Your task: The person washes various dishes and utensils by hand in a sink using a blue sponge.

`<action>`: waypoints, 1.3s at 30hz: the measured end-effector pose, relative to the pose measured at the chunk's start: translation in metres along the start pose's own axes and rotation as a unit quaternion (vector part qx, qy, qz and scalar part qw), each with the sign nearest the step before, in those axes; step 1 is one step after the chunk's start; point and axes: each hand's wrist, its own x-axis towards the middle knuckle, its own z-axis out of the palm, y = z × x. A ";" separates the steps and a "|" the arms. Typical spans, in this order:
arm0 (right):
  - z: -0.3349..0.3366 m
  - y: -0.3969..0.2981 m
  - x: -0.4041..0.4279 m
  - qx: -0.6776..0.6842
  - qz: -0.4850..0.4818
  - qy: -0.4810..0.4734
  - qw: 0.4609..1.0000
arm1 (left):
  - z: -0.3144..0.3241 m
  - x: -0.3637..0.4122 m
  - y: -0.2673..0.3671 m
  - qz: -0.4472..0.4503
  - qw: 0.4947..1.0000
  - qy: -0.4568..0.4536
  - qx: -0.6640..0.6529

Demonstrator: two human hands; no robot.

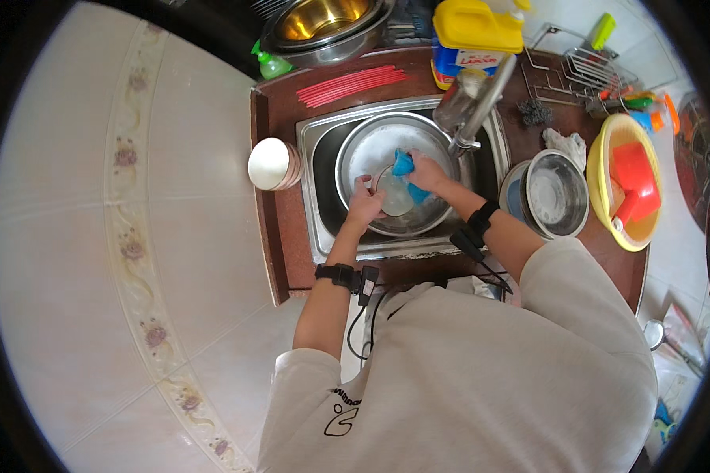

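Note:
A large round metal basin (361, 142) sits in the stainless steel sink (324, 233), under the faucet (486, 106). My left hand (367, 204) grips the left rim of a small round bowl (397, 198) over the basin. In my right hand (427, 172) is a blue cloth (402, 164), held at the bowl's upper right edge; more blue shows below that hand. Whether the cloth touches the bowl's inside is hard to tell. Cloudy liquid or suds seem to lie in the bowl.
Left of the sink stand stacked bowls (269, 164). Red chopsticks (352, 86) lie behind it, beside a yellow-capped detergent jug (476, 35). To the right are metal bowls (581, 201), a steel scourer (534, 112), a white rag (565, 145) and a yellow basket (599, 171) holding a red scoop (636, 171).

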 end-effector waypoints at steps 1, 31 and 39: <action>0.004 0.001 -0.001 0.049 0.011 0.036 0.998 | 0.002 -0.001 0.005 0.001 1.000 -0.003 0.012; -0.059 -0.094 -0.088 0.452 0.034 -0.146 0.879 | -0.015 -0.066 0.038 0.022 0.998 0.047 -0.019; -0.051 -0.109 -0.115 0.160 -0.186 -0.161 0.956 | -0.027 -0.082 0.038 0.025 0.996 -0.035 -0.076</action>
